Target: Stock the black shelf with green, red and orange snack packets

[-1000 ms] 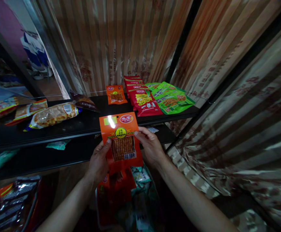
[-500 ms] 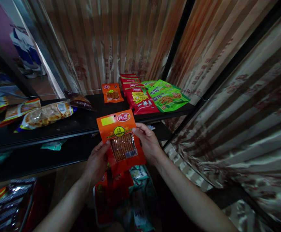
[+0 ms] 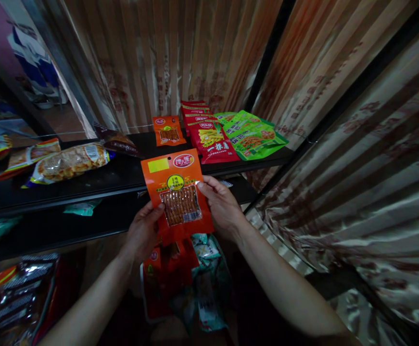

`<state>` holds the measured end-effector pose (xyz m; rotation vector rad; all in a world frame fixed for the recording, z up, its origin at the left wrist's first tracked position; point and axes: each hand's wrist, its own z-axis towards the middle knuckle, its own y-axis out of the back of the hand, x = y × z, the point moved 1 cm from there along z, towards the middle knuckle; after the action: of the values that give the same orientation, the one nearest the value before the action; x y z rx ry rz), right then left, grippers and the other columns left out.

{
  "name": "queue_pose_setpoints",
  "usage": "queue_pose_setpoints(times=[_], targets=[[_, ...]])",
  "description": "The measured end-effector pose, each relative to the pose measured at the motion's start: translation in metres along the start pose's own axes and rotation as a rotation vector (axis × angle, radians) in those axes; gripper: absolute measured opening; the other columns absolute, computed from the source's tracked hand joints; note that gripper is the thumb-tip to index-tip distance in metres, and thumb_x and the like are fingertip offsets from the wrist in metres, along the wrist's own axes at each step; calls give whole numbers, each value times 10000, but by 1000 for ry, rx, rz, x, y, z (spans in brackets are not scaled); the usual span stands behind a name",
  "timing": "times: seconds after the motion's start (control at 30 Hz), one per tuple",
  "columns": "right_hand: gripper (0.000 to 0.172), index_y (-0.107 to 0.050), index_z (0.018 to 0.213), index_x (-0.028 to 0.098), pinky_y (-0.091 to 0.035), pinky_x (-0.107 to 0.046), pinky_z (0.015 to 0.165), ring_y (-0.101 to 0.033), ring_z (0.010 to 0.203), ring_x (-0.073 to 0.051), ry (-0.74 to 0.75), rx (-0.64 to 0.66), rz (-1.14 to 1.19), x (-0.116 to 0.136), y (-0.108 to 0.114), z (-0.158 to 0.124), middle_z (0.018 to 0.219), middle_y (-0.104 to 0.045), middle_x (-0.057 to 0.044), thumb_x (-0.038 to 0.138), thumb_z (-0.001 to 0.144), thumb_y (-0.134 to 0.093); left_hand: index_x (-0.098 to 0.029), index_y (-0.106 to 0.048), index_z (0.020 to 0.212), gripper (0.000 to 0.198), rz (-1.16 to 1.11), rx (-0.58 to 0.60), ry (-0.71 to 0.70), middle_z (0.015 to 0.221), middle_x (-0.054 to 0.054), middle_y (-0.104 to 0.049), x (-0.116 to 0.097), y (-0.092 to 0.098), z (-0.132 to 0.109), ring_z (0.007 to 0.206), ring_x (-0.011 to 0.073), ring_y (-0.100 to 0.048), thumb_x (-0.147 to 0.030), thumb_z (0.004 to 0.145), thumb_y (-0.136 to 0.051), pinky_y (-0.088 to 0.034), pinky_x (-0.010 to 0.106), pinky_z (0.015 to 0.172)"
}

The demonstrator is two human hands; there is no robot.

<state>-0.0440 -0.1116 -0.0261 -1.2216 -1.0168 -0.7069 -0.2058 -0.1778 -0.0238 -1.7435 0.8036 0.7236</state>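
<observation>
Between my two hands is an orange snack packet (image 3: pixel 177 175) with a clear window showing brown sticks. My left hand (image 3: pixel 146 228) pinches its left edge, thumb on the front. On the right edge, my right hand (image 3: pixel 220 204) is closed the same way; the fingers behind the packet are hidden. Beyond it, a smaller-looking orange packet (image 3: pixel 168 131) lies on the black shelf (image 3: pixel 130 168). Beside that are overlapping red packets (image 3: pixel 211 137) and green packets (image 3: pixel 252 137). Below my hands, a container holds more orange packets (image 3: pixel 175 269) and teal packets (image 3: pixel 207 288).
At the shelf's left lie a long clear bread bag (image 3: pixel 70 163), a dark brown packet (image 3: pixel 117 140) and other packets. A lower shelf (image 3: pixel 111 218) carries teal packets (image 3: pixel 82 207). Dark shiny packages (image 3: pixel 21 293) fill the lower left. Curtains (image 3: pixel 133 62) and black posts (image 3: pixel 270 53) stand behind.
The view has tilted slightly, so the shelf goods sit a little higher in the picture. Both hands keep hold of the orange packet, which has shifted slightly up and left in view.
</observation>
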Motion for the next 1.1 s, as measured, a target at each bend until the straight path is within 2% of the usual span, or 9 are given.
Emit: queue_pose_setpoints(times=[0.1, 0.23, 0.43, 0.73, 0.93, 1.1], targets=[[323, -669, 966, 255, -515, -315, 760, -654, 819, -182, -32, 70, -44, -1, -2, -3, 941, -719, 0, 436, 704, -722, -163, -681, 945, 242, -10, -34, -54, 946, 48, -728, -8, 0, 3, 836, 191, -681, -166, 703, -686, -537, 312, 778], [308, -688, 940, 254, -504, -319, 821, -642, 893, -187, -27, 85, -104, -4, -5, -6, 963, -715, 3, 442, 698, -725, -173, -673, 1006, 270, -10, -100, -131, 947, 52, -725, -18, 1, 8, 824, 193, -677, -186, 737, -662, -532, 315, 767], [326, -688, 977, 247, -482, -328, 886, -645, 927, -181, -84, 151, -66, -11, -9, -7, 1012, -710, -7, 353, 675, -753, -175, -641, 1102, 344, -17, -65, -245, 1057, 67, -698, -27, 5, 13, 931, 200, -656, -200, 759, -647, -505, 326, 861], [390, -661, 1010, 243, -513, -351, 832, -652, 917, -184, -141, 178, -30, -18, -12, -11, 989, -708, -4, 294, 638, -764, -194, -623, 1102, 324, -34, -53, -248, 1065, 59, -691, -26, 5, 12, 937, 193, -639, -224, 780, -620, -497, 307, 848], [347, -665, 998, 246, -521, -314, 788, -654, 877, -162, -124, 144, -21, -17, -11, -10, 981, -707, -1, 269, 660, -741, -169, -627, 1058, 308, 3, 9, -176, 1030, 72, -693, -28, 4, 8, 873, 198, -649, -199, 752, -625, -514, 310, 777], [353, -644, 1056, 240, -520, -333, 807, -652, 914, -178, -83, 149, -39, -20, -5, -7, 1030, -696, -17, 280, 710, -707, -204, -580, 1172, 485, 26, 76, -122, 1076, 60, -679, -29, 5, 5, 869, 209, -653, -160, 695, -654, -524, 313, 733]])
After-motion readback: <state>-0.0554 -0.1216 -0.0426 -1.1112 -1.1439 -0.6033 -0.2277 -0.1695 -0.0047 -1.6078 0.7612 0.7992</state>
